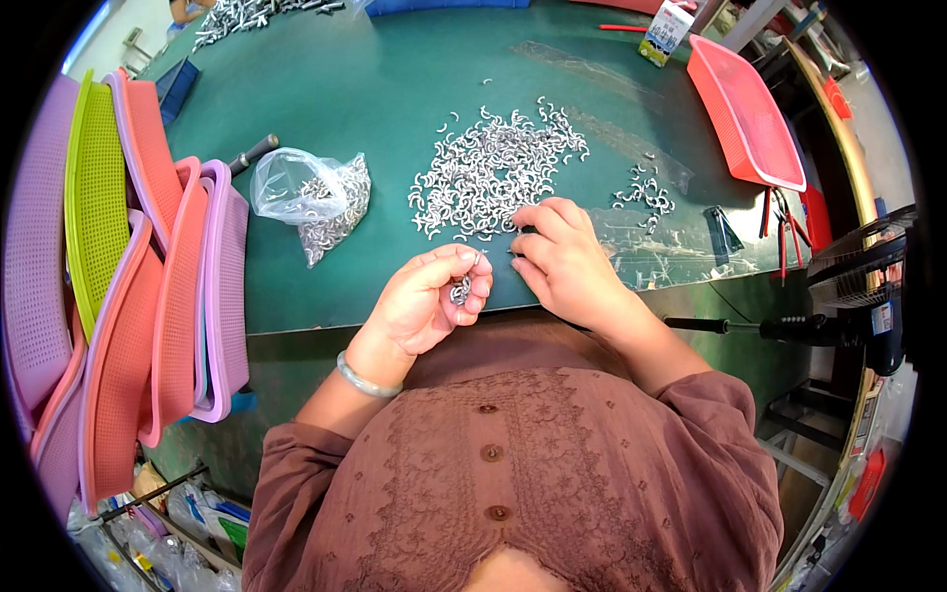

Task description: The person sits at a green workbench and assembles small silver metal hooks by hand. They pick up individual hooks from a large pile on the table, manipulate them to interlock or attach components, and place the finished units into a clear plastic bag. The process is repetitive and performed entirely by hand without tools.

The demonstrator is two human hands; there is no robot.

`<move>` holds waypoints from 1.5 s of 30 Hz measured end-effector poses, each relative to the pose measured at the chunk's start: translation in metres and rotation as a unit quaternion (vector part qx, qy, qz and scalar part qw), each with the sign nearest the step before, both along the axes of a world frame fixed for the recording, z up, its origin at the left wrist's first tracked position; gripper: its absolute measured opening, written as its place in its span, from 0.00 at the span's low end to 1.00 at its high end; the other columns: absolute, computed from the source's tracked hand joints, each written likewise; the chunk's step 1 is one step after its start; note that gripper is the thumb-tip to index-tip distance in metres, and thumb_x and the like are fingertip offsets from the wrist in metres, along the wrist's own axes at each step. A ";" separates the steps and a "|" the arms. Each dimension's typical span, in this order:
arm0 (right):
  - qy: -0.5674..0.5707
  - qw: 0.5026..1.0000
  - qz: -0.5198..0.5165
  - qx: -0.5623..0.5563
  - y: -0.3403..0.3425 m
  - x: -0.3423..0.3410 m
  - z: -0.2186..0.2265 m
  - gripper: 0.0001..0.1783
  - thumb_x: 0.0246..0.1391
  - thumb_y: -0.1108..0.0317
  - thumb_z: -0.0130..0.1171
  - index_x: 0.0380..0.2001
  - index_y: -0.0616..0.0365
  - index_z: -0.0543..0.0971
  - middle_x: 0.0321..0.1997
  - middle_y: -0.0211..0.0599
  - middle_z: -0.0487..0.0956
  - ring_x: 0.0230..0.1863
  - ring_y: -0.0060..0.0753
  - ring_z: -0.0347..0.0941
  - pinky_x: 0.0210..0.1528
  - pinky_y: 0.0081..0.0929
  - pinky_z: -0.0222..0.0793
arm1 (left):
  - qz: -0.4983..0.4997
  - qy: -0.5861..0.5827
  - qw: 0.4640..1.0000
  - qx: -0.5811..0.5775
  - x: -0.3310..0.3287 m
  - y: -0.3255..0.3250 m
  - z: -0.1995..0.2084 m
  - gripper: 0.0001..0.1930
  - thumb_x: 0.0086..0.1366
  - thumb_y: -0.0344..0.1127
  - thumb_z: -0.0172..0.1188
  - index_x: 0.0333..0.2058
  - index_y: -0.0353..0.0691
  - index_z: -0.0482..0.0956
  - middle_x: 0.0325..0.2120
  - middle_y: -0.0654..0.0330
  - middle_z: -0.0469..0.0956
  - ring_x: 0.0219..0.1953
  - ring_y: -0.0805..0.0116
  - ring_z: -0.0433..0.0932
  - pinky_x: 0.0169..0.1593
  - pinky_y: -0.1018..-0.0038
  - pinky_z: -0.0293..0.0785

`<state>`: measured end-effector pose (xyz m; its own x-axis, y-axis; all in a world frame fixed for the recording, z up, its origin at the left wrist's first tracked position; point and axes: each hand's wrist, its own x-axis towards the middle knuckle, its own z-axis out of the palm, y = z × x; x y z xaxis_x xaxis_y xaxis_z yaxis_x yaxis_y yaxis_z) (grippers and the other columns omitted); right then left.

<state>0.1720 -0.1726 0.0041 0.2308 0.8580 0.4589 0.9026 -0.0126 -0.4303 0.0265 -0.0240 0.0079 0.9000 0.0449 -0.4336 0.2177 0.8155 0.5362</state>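
Small curved silvery metal pieces [493,168] lie in a wide loose pile on the green table. Several of the same curved metal pieces [460,290] are cupped in my left hand [426,296], whose fingers curl around them in front of the pile. A pale bangle [367,377] circles that wrist. My right hand [567,259] rests at the pile's near right edge, its fingers bent down and drawn together. What its fingertips hold, if anything, is too small to make out. Left of the pile, a clear plastic bag [314,202] is partly filled with similar pieces.
A smaller scatter of pieces [646,195] lies to the right, before a pink basket [747,113]. Red-handled pliers [784,232] and a black fan [858,271] are at the right edge. Stacked plastic baskets [99,187] crowd the left side. A carton [667,32] stands far right.
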 end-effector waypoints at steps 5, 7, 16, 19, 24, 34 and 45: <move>0.001 1.000 0.011 0.007 0.000 0.000 -0.005 0.06 0.39 0.74 0.61 0.25 0.60 0.76 0.44 0.37 0.73 0.49 0.44 0.65 0.50 0.39 0.60 | 0.002 -0.004 1.000 -0.008 0.000 -0.001 -0.001 0.08 0.65 0.35 0.50 0.33 0.36 0.73 0.25 0.59 0.72 0.23 0.74 0.69 0.23 0.83 0.65; 0.000 1.000 0.014 0.008 -0.001 0.000 -0.005 0.05 0.40 0.74 0.60 0.25 0.61 0.76 0.44 0.38 0.73 0.49 0.44 0.65 0.51 0.39 0.60 | 0.003 -0.006 1.000 -0.011 0.000 -0.001 -0.002 0.08 0.65 0.35 0.50 0.33 0.36 0.72 0.25 0.59 0.72 0.23 0.74 0.69 0.23 0.83 0.66; 0.015 1.000 0.007 0.019 -0.002 0.002 -0.006 0.05 0.40 0.75 0.60 0.25 0.61 0.76 0.44 0.38 0.73 0.50 0.45 0.64 0.51 0.40 0.59 | 0.026 -0.008 1.000 0.014 -0.001 -0.001 -0.002 0.06 0.64 0.33 0.49 0.34 0.36 0.71 0.26 0.58 0.72 0.24 0.73 0.70 0.25 0.81 0.68; 0.023 1.000 0.005 0.018 -0.003 0.002 -0.005 0.06 0.39 0.75 0.61 0.25 0.60 0.76 0.44 0.38 0.73 0.49 0.45 0.64 0.51 0.40 0.59 | 0.027 -0.010 0.999 0.028 -0.002 0.000 -0.004 0.06 0.63 0.31 0.47 0.34 0.36 0.71 0.28 0.57 0.73 0.25 0.71 0.71 0.25 0.80 0.68; 0.015 1.000 -0.001 0.021 0.001 0.000 -0.011 0.07 0.38 0.75 0.62 0.25 0.60 0.76 0.43 0.36 0.73 0.49 0.44 0.64 0.51 0.39 0.60 | 0.038 -0.014 0.999 0.028 -0.002 0.000 -0.004 0.07 0.62 0.30 0.47 0.36 0.35 0.71 0.29 0.56 0.73 0.27 0.70 0.71 0.27 0.79 0.70; 0.044 0.993 0.043 0.104 0.006 -0.008 0.006 0.07 0.40 0.77 0.61 0.27 0.60 0.76 0.42 0.37 0.74 0.47 0.46 0.65 0.49 0.39 0.62 | 0.035 0.030 0.994 0.102 0.006 -0.013 0.004 0.06 0.64 0.33 0.54 0.36 0.38 0.74 0.27 0.63 0.74 0.27 0.75 0.72 0.28 0.81 0.68; -0.007 0.998 -0.046 0.036 0.002 0.002 -0.007 0.10 0.40 0.73 0.62 0.31 0.57 0.77 0.44 0.35 0.73 0.49 0.45 0.65 0.51 0.40 0.60 | 0.046 -0.017 0.995 0.084 0.005 -0.011 -0.002 0.04 0.65 0.32 0.53 0.35 0.40 0.74 0.28 0.64 0.73 0.27 0.77 0.69 0.28 0.81 0.67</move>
<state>0.1736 -0.1707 -0.0024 0.3003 0.7982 0.5222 0.9050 -0.0654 -0.4204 0.0311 -0.0352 0.0060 0.9026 0.1965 -0.3830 0.1265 0.7293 0.6724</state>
